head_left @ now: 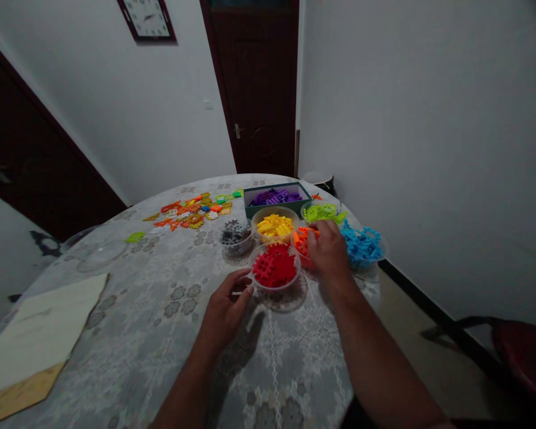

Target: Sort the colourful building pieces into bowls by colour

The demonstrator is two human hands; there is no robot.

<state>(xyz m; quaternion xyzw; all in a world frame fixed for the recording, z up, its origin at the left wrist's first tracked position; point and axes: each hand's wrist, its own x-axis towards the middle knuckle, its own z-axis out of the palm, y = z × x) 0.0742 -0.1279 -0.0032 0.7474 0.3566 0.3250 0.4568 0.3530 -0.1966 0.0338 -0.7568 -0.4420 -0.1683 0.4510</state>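
A clear round bowl of red interlocking plastic pieces (275, 266) stands nearest me. Beside its left rim is my left hand (227, 305), fingers loosely curved, thumb apart, nothing between them. My right hand (329, 249) reaches over the bowl of orange plastic pieces (302, 243), thumb and fingers bent together at its right side; what they grip is hidden. Behind these are bowls of yellow pieces (275, 225), grey pieces (236, 232) and lime-green pieces (323, 213). Blue pieces (362, 244) fill a bowl right of my right hand.
A dark green box (250, 211) of purple pieces stands behind the bowls. Mixed loose pieces (192, 213) lie at the back left. A clear lid (102, 255) and a paper-topped board (40, 333) lie left. A red stool (524, 351) stands right of the table.
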